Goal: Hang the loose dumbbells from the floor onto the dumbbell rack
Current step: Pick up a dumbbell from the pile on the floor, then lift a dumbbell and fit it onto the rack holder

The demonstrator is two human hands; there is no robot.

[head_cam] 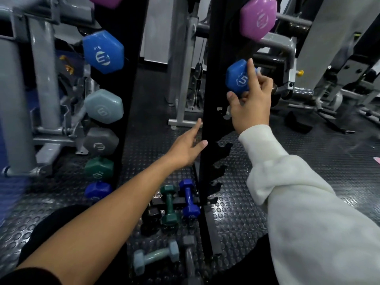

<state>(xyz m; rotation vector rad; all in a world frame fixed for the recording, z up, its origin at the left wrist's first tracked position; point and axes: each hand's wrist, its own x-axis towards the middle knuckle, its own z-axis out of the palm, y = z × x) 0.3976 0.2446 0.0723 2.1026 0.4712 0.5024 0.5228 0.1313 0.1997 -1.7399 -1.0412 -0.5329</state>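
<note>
My right hand (251, 97) holds a blue 5 lb dumbbell (236, 77) against the right black rack upright (213, 58); the thumb is under its head, the index finger lies across its face and the other fingers curl behind. A purple dumbbell (259, 17) hangs above it. Below it, several hooks (221, 149) on that upright carry nothing. My left hand (188, 147) is open, its fingertips at the upright's edge. On the floor by the rack's foot lie loose green (169, 204), dark blue (189, 199), black (151, 221), light blue (155, 257) and grey (190, 258) dumbbells.
The left rack upright (127, 99) carries several dumbbells, among them a blue one (102, 52), a pale blue one (103, 106) and a grey one (100, 141). Grey gym machine frames (43, 79) stand left, behind and right. The floor is black studded rubber (277, 182).
</note>
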